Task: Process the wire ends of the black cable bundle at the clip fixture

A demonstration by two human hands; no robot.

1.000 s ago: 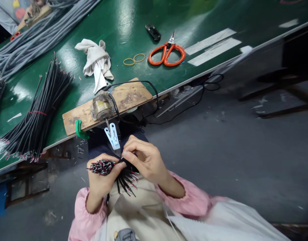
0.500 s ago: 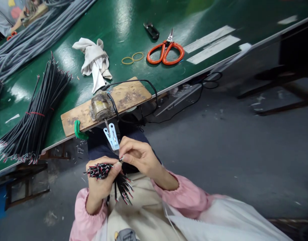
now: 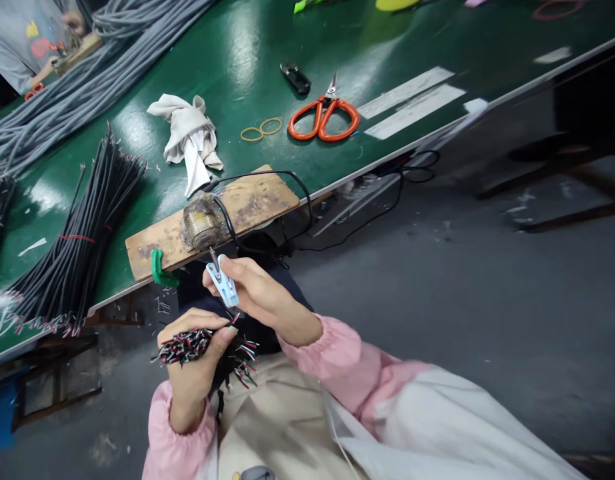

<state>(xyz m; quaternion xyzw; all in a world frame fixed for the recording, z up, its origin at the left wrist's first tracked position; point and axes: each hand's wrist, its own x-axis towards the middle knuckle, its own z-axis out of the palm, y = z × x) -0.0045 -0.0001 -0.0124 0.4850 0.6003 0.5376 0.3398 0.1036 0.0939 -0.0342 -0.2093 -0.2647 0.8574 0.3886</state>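
Blue clip (image 3: 223, 285): likely light, springy; my right grip (image 3: 255, 287) pinches its handles, best hold. Wires (image 3: 185, 347): left grip (image 3: 195, 373) clamped around.

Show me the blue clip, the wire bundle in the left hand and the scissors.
Blue clip (image 3: 227, 289), head view: lower middle of its body.
Wire bundle (image 3: 185, 346), head view: the massed wire ends.
Scissors (image 3: 328, 103), head view: where the handles meet.

Grey cables (image 3: 95, 93) lie on the green tabletop (image 3: 257, 73) at upper left. Rag (image 3: 188, 130), rubber bands (image 3: 261, 129) and scissors (image 3: 319, 120) lie upper centre.
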